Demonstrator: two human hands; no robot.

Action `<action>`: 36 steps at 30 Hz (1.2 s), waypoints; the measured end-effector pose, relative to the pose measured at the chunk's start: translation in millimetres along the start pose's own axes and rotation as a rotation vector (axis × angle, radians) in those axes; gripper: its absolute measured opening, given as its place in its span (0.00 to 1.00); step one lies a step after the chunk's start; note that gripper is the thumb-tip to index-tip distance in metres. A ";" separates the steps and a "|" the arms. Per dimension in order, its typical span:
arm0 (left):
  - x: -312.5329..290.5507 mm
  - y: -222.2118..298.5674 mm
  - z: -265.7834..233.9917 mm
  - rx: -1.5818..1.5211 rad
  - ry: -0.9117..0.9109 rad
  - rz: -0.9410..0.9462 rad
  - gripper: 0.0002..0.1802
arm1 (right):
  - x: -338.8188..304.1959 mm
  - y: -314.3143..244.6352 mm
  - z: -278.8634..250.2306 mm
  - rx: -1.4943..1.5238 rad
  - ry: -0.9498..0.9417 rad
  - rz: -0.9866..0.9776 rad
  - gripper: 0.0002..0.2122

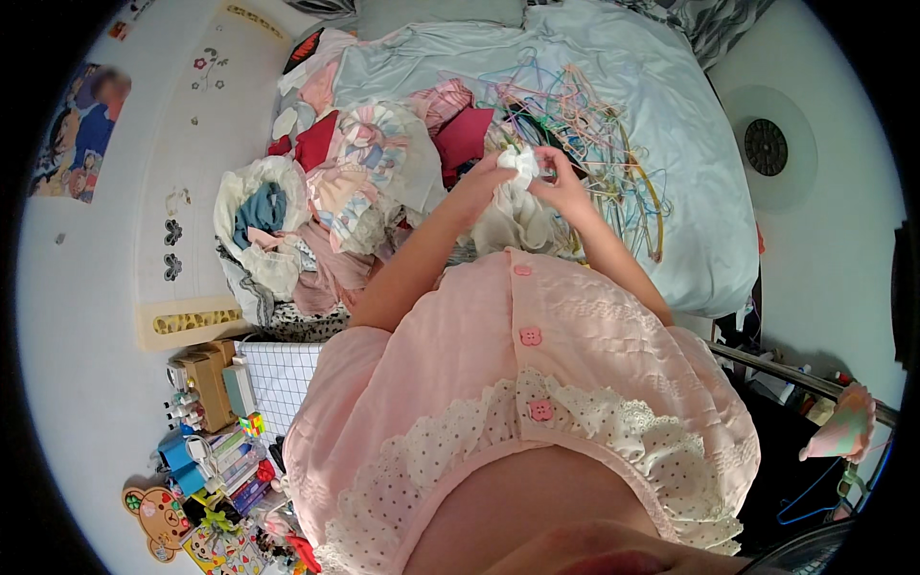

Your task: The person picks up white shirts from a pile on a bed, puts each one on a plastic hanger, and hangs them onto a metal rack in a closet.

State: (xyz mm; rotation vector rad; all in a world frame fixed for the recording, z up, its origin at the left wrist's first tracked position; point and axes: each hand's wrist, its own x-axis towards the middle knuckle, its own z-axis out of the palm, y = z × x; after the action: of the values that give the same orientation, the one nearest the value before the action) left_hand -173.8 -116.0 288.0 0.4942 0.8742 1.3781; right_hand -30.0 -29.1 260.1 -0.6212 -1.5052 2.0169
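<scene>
In front of my chest, near the bed's close edge, I hold up a white garment [522, 218]. It looks thin, and its lower folds hang loosely below my hands; its exact kind I cannot make out. My left hand [490, 182] is closed on the bunched top of the cloth from the left. On the other side, my right hand [563, 185] pinches the same cloth, fingers bent. Just beyond the hands lies a tangle of coloured hangers [585, 115]. A dark red cloth [462, 139] lies to the left of them.
A heap of clothes [369, 144] covers the bed's left part, with a white bag [259, 206] of clothes beside it. The pale blue sheet [709, 240] shows at right. Books [230, 460] and small items crowd the lower left; a metal rail [786, 369] runs at lower right.
</scene>
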 end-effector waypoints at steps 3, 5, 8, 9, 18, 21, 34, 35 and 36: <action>-4.1 5.0 6.0 0.422 0.043 0.091 0.17 | 6.2 23.3 -3.2 -0.601 0.400 -0.440 0.12; 2.3 1.9 -8.4 0.785 -0.028 0.126 0.16 | 13.5 44.4 -34.3 -0.795 0.090 -0.240 0.11; 13.1 -17.3 -61.2 1.652 0.306 0.367 0.14 | 8.4 38.6 -57.5 -1.043 0.438 -0.378 0.07; 11.8 -19.0 -68.1 1.653 0.305 0.367 0.14 | 7.4 32.1 -61.8 -1.043 0.439 -0.377 0.07; -1.2 -51.2 -161.3 1.494 0.776 0.097 0.13 | -14.3 36.8 -105.3 -1.336 0.662 -0.348 0.13; -0.4 -56.7 -170.3 1.431 0.706 0.061 0.15 | -27.8 83.9 -126.7 -1.287 0.684 -0.232 0.15; 0.3 -105.5 -140.8 1.072 0.454 -0.209 0.14 | -76.7 201.9 -164.1 0.416 0.940 0.538 0.10; -2.7 -109.5 -145.2 1.061 0.480 -0.272 0.14 | -77.7 207.7 -155.7 0.407 1.037 0.545 0.08; -3.7 -112.6 -150.0 1.051 0.504 -0.334 0.13 | -78.2 211.5 -150.1 0.397 1.134 0.549 0.07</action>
State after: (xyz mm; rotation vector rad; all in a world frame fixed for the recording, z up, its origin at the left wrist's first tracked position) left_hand -218.5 -165.4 112.6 0.7453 2.0093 0.6409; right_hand 94.3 -22.4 19.5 -1.7247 -0.2623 1.6548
